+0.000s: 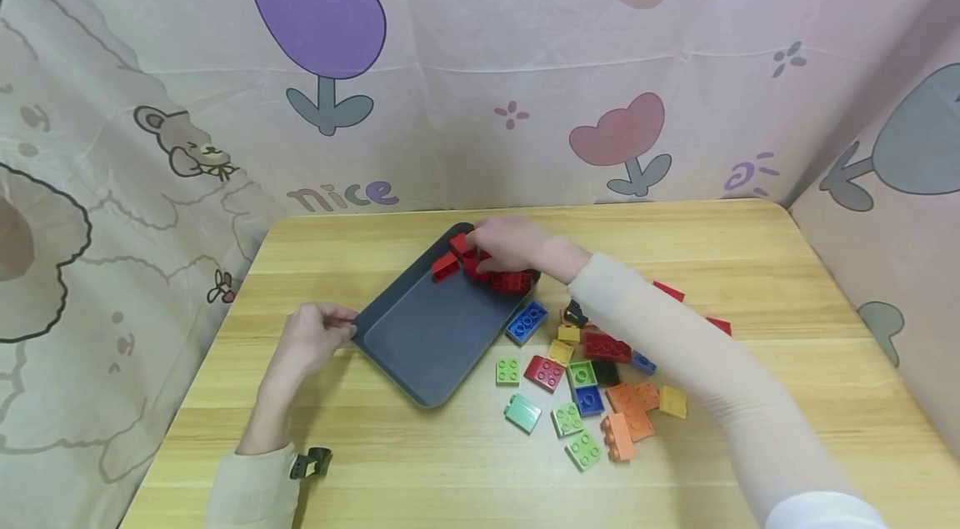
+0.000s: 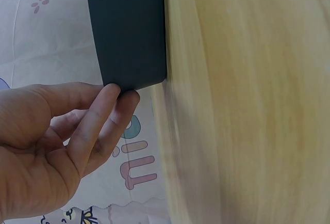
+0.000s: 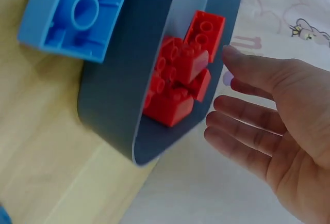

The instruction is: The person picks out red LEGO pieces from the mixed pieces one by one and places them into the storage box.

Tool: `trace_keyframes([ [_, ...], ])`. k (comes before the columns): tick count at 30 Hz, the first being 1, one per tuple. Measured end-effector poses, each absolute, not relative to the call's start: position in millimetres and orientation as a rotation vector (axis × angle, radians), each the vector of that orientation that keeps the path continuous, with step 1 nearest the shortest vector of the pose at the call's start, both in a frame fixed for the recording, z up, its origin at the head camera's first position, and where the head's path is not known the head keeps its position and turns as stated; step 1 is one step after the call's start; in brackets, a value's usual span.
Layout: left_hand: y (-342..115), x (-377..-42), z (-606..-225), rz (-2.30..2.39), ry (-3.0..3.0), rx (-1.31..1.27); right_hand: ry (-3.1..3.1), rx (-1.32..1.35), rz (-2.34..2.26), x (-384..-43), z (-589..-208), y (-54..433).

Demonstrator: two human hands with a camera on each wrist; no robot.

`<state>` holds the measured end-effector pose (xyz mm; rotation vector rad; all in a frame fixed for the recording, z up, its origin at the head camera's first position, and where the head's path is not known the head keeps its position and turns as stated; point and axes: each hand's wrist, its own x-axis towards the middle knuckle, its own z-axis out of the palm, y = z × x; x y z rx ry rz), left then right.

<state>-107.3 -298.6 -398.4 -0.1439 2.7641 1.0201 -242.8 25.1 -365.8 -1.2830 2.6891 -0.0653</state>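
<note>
Left hand [image 1: 309, 339] pinches tray [image 1: 427, 337]; right hand [image 1: 512, 242], spread and empty, seems placing red bricks [image 3: 175, 111] near it; next grasp would need narrowing

To us the dark tray [image 1: 427, 337] looks like smooth, matt plastic all over. The red bricks [image 3: 172, 108] read as hard plastic with a bit of shine, and we'd say the same for the blue brick [image 1: 527, 323]. The tabletop [image 1: 315, 262] is smooth with a satiny grain, but tbh we can't tell real wood from wood-effect board. The backdrop [image 1: 465, 154] looks like thin, creased cloth, and we'd call the beige sleeves [image 1: 251, 487] soft, matt, slightly wrinkled fabric.
</note>
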Motion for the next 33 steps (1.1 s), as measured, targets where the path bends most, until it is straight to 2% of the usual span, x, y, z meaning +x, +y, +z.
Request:
trace_keyframes([
  [16,-300,-106,-400,1.011,2.773,-0.140,2.788,-1.292,-0.108,-233,-346,63],
  [33,-300,-106,-399,1.023,2.766,-0.132,2.865,-1.107,-0.150,-222,-333,113],
])
